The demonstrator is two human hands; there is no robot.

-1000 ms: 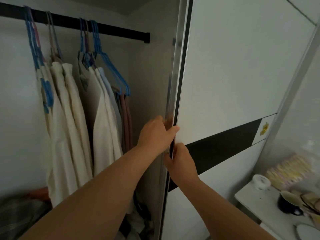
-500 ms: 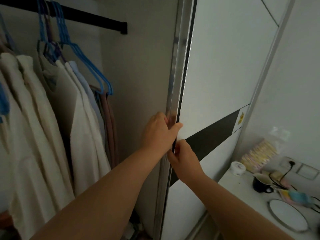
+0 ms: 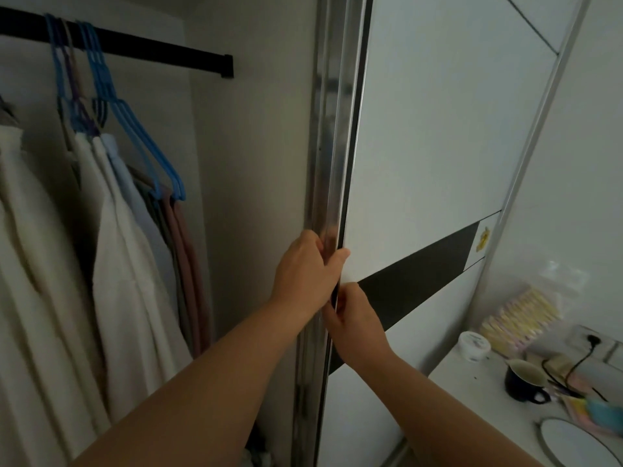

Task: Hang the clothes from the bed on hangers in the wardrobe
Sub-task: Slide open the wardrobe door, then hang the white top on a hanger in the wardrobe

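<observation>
Both hands — left hand above right hand — grip the sliding wardrobe door by its metal edge, likely stiff and heavy; soft hung garments stay beside it.

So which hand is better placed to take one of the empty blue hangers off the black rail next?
Probably the left hand: it grips the sliding door's metal edge on the wardrobe-opening side, nearer the empty blue hangers on the black rail. The right hand sits lower, on the door's front side.
</observation>
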